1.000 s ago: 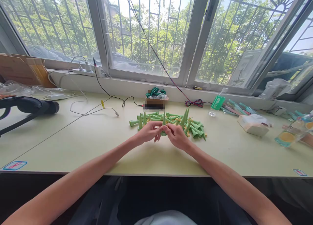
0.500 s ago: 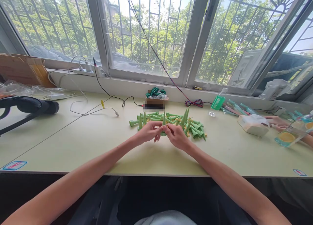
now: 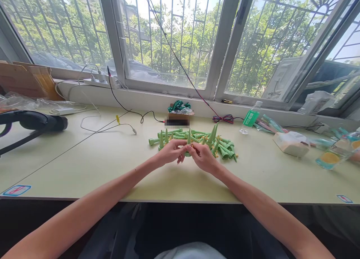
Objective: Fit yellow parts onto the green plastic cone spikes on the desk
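Observation:
My left hand [image 3: 169,151] and my right hand [image 3: 203,155] meet over the middle of the pale table [image 3: 112,165]. Both have their fingers pinched together on one green cone-shaped plastic spike [image 3: 188,145] that stands upright between them; a small yellow bit shows at the fingertips. Right behind my hands lies a pile of the same green spikes [image 3: 213,142], some lying flat, some standing point up.
A small cardboard box with dark green pieces [image 3: 178,113] sits behind the pile. A water bottle [image 3: 249,119], a tissue pack [image 3: 291,143] and packets lie to the right. Cables [image 3: 118,118], a power strip [image 3: 97,80] and a black headset [image 3: 30,122] are on the left.
My hands stay in place on the spike with only slight finger movement. Another person's hand that showed at the far right half a second ago has drawn back out of sight.

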`<state>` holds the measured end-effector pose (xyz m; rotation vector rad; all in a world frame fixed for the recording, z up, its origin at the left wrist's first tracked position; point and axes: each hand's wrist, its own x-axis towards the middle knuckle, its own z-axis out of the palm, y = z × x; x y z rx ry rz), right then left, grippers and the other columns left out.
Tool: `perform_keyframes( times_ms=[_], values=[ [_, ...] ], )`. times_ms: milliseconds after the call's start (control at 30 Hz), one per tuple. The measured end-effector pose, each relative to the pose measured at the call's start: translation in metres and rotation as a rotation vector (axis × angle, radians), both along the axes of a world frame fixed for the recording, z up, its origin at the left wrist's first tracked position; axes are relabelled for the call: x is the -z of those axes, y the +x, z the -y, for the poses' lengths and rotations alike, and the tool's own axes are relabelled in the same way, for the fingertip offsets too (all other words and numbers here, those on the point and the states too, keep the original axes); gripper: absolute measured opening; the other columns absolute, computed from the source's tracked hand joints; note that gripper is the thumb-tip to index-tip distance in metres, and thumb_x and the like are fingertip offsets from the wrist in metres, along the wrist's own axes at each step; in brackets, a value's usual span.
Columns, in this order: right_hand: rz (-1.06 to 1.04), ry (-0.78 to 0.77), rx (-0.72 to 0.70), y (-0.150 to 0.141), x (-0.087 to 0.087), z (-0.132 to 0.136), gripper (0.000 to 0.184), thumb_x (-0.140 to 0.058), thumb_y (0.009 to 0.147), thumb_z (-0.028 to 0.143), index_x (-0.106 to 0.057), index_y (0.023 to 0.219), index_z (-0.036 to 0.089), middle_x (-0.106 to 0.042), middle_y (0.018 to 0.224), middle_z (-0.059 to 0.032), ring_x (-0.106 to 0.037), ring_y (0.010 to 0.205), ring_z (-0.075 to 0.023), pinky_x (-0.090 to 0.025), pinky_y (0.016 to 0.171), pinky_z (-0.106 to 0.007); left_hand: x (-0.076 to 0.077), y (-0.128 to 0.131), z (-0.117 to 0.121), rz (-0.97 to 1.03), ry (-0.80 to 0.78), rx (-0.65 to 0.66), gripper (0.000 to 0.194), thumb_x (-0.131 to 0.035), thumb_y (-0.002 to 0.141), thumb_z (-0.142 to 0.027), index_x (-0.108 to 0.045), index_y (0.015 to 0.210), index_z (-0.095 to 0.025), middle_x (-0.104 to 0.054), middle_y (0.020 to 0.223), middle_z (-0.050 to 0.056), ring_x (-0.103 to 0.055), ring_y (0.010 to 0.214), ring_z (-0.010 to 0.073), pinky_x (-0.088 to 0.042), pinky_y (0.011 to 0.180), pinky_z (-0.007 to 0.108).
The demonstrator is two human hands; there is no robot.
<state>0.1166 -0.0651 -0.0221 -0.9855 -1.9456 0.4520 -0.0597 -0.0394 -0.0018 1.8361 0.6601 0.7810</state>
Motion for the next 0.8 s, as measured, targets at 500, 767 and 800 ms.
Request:
perform_keyframes(
  times_ms=[500, 767, 800],
  values=[
    [0.014, 0.011, 0.001, -0.0006, 0.0012, 0.0000, 0.041, -0.042, 0.097, 0.046, -0.052, 0.070, 0.017, -0.037, 0.054, 0.0051, -0.032, 0.048, -0.0081, -0.024, 0.047, -0.024, 0.0036, 0.0009, -0.0028, 0.029, -0.001, 0.009, 0.045, -0.057, 0.087, -0.055, -0.063, 0.088, -0.010, -0.056, 0.063, 0.000, -0.055, 0.045, 0.0089, -0.043, 0.041, 0.020],
    [0.010, 0.043, 0.030, -0.0018, 0.0005, -0.0004, 0.045, -0.042, 0.096, 0.049, -0.042, 0.063, 0.019, -0.035, 0.052, 0.0052, -0.030, 0.046, -0.0079, -0.024, 0.047, -0.024, 0.0034, 0.0016, -0.0023, 0.063, -0.010, 0.025, 0.046, -0.054, 0.088, -0.057, -0.061, 0.083, -0.012, -0.055, 0.063, 0.000, -0.054, 0.045, 0.0084, -0.044, 0.041, 0.020],
    [0.012, 0.045, 0.033, -0.0019, 0.0004, -0.0005, 0.046, -0.042, 0.096, 0.049, -0.041, 0.062, 0.019, -0.035, 0.051, 0.0052, -0.029, 0.046, -0.0078, -0.023, 0.047, -0.024, 0.0032, 0.0017, -0.0019, 0.068, -0.014, 0.026, 0.046, -0.054, 0.088, -0.057, -0.061, 0.082, -0.012, -0.055, 0.062, 0.000, -0.054, 0.045, 0.0085, -0.044, 0.041, 0.020]
  ],
)
